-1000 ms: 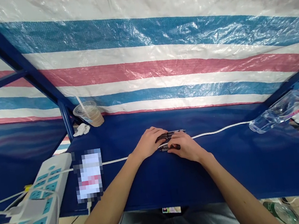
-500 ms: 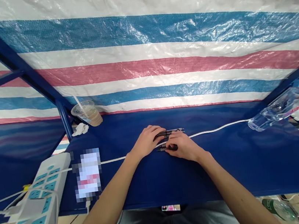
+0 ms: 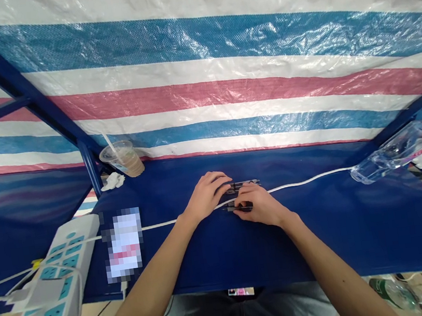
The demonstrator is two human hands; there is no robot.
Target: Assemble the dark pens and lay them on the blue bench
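Your right hand [image 3: 259, 204] has its grip pinched on a black pen [image 3: 237, 207] lying left-right on the table [image 3: 324, 236]. Your left hand [image 3: 206, 195] covers the left end of the other pens [image 3: 246, 183] just beyond; I cannot tell its grip.

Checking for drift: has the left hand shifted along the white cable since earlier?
No: left hand stays on the pens, same spot over the white cable.
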